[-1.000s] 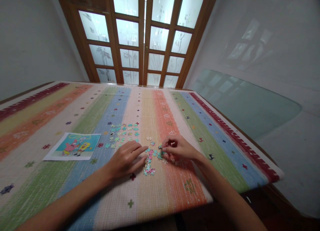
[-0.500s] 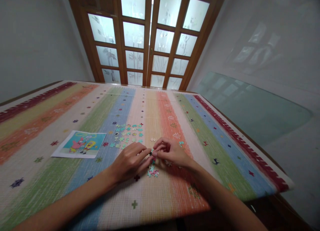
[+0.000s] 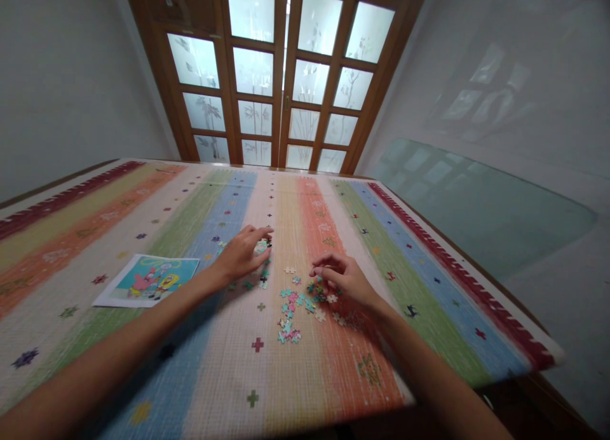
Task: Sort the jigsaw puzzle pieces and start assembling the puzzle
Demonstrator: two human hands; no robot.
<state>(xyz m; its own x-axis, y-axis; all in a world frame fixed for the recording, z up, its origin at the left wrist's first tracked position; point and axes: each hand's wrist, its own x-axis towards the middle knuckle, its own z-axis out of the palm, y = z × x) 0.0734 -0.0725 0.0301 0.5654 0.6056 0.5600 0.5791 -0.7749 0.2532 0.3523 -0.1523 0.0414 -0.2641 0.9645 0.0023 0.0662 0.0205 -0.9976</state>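
Observation:
My left hand (image 3: pixel 242 254) reaches over the spread-out puzzle pieces (image 3: pixel 248 285) left of centre, its thumb and fingers apart. A dark-marked puzzle piece (image 3: pixel 269 242) shows by its fingertips; the hand covers many of the other pieces. My right hand (image 3: pixel 344 278) is curled above a loose pile of puzzle pieces (image 3: pixel 316 290), thumb and forefinger pressed together. Whether a piece is between them is too small to see. Pink and teal puzzle pieces (image 3: pixel 288 332) form a cluster nearer to me.
A printed cartoon picture (image 3: pixel 117 294) lies at the left, close to my left forearm. The striped cloth (image 3: pixel 229 370) covers the table. Its front edge drops off at the lower right. Beyond the table stand wooden glass-paned doors (image 3: pixel 281 109), with pale walls on both sides.
My hands were together at the centre around a small dark piece. Now they are apart: the left has moved up and left over the spread pieces, the right rightward over the pile.

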